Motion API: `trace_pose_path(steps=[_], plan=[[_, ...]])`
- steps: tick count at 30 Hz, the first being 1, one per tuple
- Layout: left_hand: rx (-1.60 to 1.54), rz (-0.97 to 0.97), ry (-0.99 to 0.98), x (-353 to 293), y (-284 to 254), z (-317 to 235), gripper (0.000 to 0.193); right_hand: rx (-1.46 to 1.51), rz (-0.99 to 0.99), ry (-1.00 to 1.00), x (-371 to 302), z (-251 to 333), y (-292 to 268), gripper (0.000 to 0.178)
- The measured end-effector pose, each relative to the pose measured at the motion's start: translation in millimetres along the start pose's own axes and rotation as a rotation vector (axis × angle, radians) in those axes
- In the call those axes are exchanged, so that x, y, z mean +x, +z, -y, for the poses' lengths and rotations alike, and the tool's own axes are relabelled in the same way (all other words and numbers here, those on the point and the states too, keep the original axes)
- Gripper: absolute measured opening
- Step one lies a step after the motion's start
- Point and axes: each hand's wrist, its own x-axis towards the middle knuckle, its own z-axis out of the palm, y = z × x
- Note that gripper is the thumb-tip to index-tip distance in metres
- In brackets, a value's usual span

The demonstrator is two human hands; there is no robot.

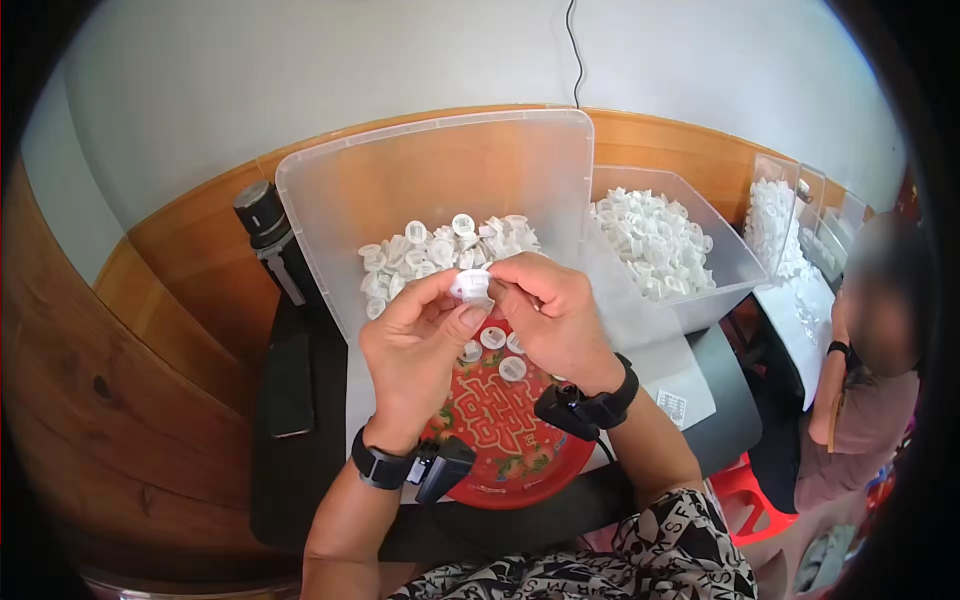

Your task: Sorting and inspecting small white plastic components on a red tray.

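Pinched between the fingertips of both hands is a small white plastic cap-like piece (471,285), held up over a round red tray (545,465). My left hand (412,335) grips it from the left with thumb and fingers. On the other side, my right hand (560,325) has its thumb and forefinger closed on it. Several similar white pieces (512,369) with round faces lie on the tray's far part, below my hands. Just beyond, a heap of these white pieces (420,250) sits in front of an upright translucent plastic panel (430,160).
A translucent bin (700,190) full of white pieces stands at the right. A dark bottle (265,215) and a black phone (291,385) are on the left of the dark table (275,490). A small printed sheet (672,407) lies right. Another person (865,420) sits far right, near a red stool (745,500).
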Motion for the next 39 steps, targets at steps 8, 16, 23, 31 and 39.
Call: trace_pose_path(steps=[8, 16, 23, 31, 39], plan=[[0.026, -0.033, -0.004, 4, -4, 1, 0.024, 0.017, 0.013, -0.036, 0, -1, 4, 0.016], [0.039, -0.036, -0.020, 5, -8, 7, 0.024, -0.043, 0.024, -0.055, 2, -1, 4, 0.013], [0.072, -0.042, -0.098, 3, -7, 13, 0.023, -0.059, 0.006, 0.005, -4, -8, 5, 0.012], [0.029, -0.165, -0.265, 16, -8, 0, 0.037, -0.233, -0.050, 0.384, 21, -51, -30, 0.017], [0.101, -0.167, -0.327, 20, -24, 13, 0.031, -0.576, 0.198, 0.178, 12, -24, -20, 0.039]])
